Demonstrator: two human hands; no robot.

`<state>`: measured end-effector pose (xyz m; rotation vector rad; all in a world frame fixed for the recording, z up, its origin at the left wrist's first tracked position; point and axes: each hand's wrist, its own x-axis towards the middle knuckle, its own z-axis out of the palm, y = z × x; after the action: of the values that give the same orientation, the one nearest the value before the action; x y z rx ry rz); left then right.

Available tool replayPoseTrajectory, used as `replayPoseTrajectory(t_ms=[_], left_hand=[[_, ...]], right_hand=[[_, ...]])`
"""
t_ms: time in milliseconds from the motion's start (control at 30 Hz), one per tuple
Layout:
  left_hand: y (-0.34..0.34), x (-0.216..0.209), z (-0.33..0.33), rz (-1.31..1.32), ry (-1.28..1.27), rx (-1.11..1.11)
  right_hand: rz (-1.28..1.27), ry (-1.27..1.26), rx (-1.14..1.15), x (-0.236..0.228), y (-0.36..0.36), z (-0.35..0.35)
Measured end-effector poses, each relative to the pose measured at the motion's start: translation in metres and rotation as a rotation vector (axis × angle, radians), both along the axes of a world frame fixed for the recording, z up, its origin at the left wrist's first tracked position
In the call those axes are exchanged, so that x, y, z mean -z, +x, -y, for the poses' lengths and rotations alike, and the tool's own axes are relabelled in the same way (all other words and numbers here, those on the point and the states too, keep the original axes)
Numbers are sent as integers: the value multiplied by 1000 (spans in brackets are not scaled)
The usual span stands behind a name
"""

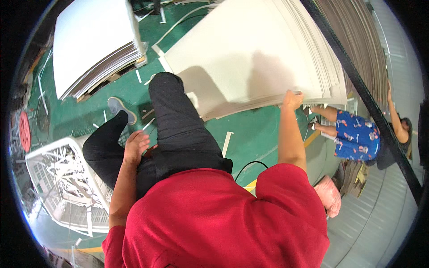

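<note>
My right hand (292, 100) is at the near right corner of a tall stack of large off-white cardboard sheets (232, 58). Its fingers curl over the sheet edge there; how many sheets are between them is hidden. Down by my thigh hangs my left hand (135, 146), fingers loosely apart. A thin white strip (149, 123) appears just beyond its fingertips, and I cannot tell whether it touches them. Shadows fall across the top sheet.
A white plastic basket (38, 154) full of paper scraps stands at left. Another sheet stack (91, 40) is far left. Offcut strips lie on the green floor (241, 143). A black strap (357, 82) crosses the right side; beyond it a person in blue patterned clothing (356, 135) stands.
</note>
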<state>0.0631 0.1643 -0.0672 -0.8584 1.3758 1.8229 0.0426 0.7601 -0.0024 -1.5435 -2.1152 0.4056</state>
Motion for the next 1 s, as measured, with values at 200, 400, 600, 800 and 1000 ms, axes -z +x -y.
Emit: replayPoseTrajectory(t_ms=[200,400,600,800,1000], left_hand=[[-11,31,11,18,3,-175],[-18,11,-18,16,-123,33],[-15,24,-9,-22,-127,129],[-10,19,-4,-22,-119,68],[-7,47,13,-76,144,68]], right_hand=[[-177,-153,18,15,10,-23],[-211,-140,80,3,-1,-4],[-332,103,29,-1,-19,10],[-487,-164,51,-8,-45,17],[-388,-17,159,-23,-47,19]])
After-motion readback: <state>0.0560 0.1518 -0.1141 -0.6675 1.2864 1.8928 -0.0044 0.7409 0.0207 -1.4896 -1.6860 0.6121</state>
